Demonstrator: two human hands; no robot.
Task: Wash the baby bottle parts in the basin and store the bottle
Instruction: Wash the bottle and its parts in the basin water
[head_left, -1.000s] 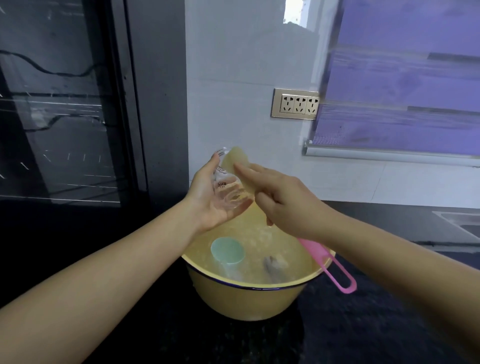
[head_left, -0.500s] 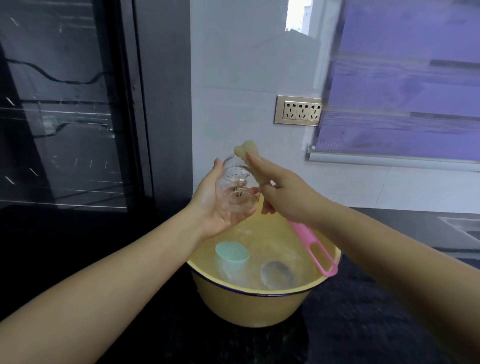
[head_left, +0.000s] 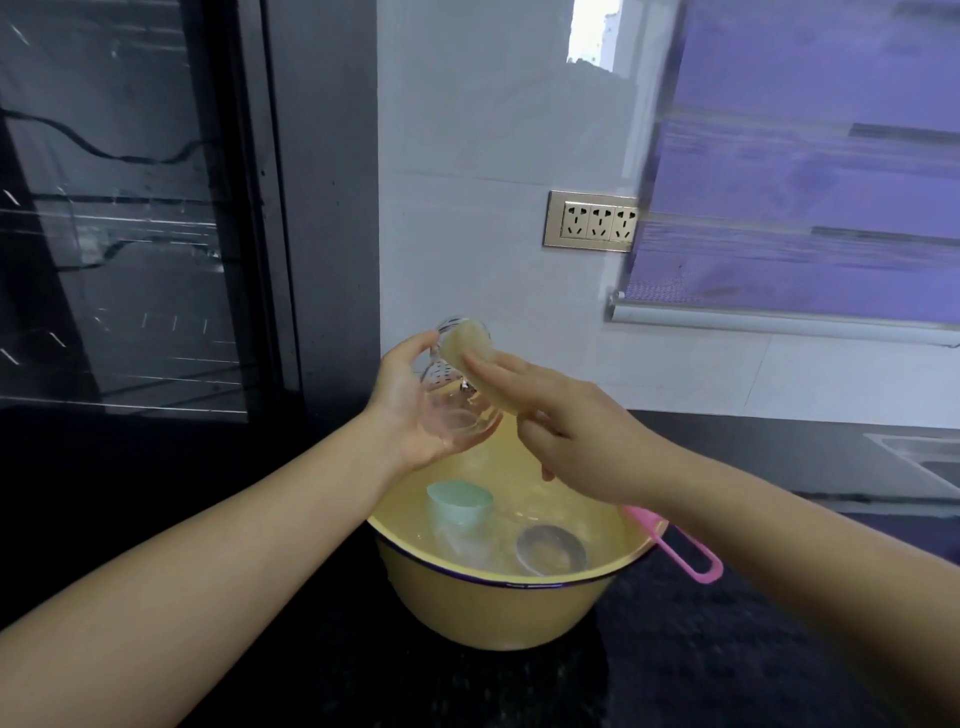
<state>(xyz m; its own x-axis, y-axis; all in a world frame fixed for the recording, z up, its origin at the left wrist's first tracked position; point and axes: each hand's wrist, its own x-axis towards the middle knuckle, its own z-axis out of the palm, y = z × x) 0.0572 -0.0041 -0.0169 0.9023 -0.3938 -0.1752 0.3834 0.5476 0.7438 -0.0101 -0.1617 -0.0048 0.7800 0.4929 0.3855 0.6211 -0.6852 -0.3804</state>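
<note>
My left hand (head_left: 410, 410) cradles a clear glass baby bottle (head_left: 451, 395) above the yellow basin (head_left: 493, 608), its mouth tilted up and away. My right hand (head_left: 566, 431) grips a bottle brush whose pale sponge head (head_left: 470, 345) lies against the bottle's mouth; its pink handle (head_left: 685, 551) sticks out past my wrist over the basin rim. In the water float a teal cap (head_left: 460, 501) and a clear ring-shaped part (head_left: 550, 551).
The basin stands on a black countertop (head_left: 727, 649). A dark glass-fronted cabinet (head_left: 124, 208) rises at the left. A gold wall socket (head_left: 589, 221) and a purple roller blind (head_left: 805, 182) are on the white tiled wall. A sink edge (head_left: 919, 452) shows at far right.
The sponge head has slid from above the bottle's mouth down against its rim, and my right hand has shifted lower. The bottle stays in my left hand.
</note>
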